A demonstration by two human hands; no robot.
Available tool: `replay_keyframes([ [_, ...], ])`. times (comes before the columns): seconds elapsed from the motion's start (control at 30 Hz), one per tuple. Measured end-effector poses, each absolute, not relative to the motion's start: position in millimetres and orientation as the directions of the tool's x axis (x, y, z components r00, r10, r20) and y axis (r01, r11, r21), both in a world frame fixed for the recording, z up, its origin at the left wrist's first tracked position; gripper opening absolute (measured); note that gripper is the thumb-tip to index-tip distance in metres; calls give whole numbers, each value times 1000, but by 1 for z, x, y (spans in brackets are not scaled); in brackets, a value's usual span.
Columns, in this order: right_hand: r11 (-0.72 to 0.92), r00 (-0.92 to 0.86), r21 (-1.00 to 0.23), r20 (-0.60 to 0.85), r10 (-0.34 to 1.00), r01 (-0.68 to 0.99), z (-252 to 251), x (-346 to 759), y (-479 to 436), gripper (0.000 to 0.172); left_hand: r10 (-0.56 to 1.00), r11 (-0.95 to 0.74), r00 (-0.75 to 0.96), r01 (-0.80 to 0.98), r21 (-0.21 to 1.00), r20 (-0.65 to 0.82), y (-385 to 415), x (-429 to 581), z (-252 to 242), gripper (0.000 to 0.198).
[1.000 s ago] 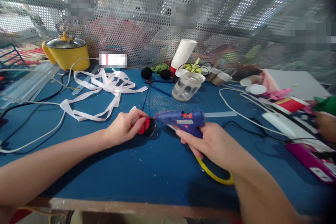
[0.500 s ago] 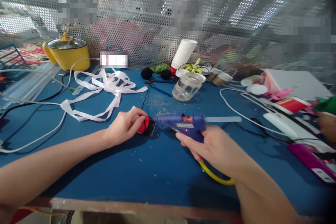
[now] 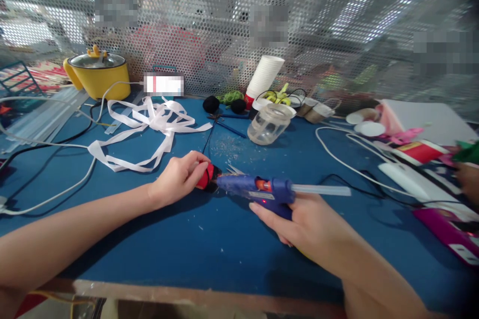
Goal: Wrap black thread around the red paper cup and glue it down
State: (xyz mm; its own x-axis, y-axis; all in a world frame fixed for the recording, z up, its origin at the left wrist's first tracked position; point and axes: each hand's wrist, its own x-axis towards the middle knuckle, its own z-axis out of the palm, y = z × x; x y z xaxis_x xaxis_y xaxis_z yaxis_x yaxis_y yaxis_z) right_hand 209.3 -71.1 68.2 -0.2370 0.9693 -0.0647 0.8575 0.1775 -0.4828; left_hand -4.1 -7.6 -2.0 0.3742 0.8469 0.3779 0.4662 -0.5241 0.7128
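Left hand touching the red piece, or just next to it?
Touching. Head view: the left hand grips the red piece, fingers curled over its top with no gap.

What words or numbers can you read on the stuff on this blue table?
No text here can be read.
Glue gun in the right hand: pale sticker, too blurred.
Red piece in the left hand: no writing shows.
Red box: yellow label, too small.
Pink box: white label, too blurred.
White tag by the mesh: blurred out.
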Motion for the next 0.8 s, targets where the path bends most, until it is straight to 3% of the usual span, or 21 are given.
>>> replay_keyframes([
  [0.43,62,-153,-515,-136,979,855,73,210,-65,40,819,-563,416,449,694,395,-10,-5,-2,19],
  [0.6,-27,-86,-518,-193,977,855,75,208,-60,42,770,-628,462,424,653,440,-12,-7,-3,19],
  [0.8,-31,-129,-565,-241,962,824,76,209,-53,41,710,-698,488,389,601,509,-10,-8,-5,18],
])
